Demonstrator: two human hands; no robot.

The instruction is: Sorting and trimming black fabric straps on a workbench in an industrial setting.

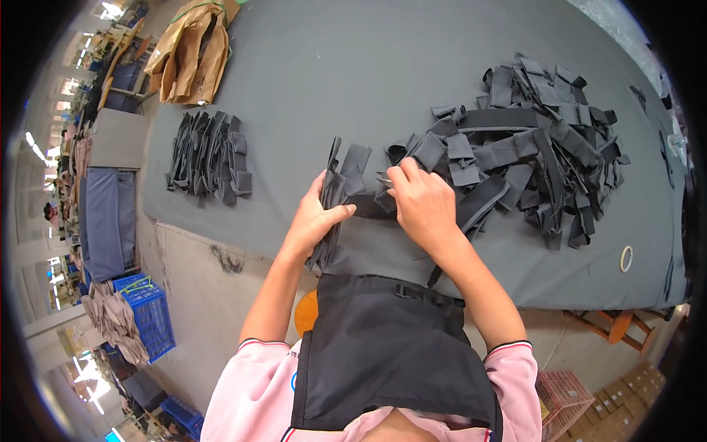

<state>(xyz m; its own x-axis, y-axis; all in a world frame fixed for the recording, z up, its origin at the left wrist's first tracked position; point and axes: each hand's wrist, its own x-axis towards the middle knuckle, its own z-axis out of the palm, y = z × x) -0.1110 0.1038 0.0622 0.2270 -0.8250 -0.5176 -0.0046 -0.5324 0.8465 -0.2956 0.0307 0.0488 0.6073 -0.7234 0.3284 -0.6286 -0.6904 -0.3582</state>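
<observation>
My left hand is closed around a bundle of dark grey fabric strips, which stand on edge near the table's front edge. My right hand is closed in a pinch just to the right of them. A small pointed metal tool, mostly hidden by the fingers, pokes out of this hand. Between the hands lies a strip's dark length. Right of my right hand spreads a large, loose heap of similar fabric strips. On the left, a neat row of folded strips stands packed together.
A grey cloth covers the table. A brown paper bag sits at the far left corner, and a tape roll lies near the right front. Blue crate stands on the floor at left; a pink crate is at lower right.
</observation>
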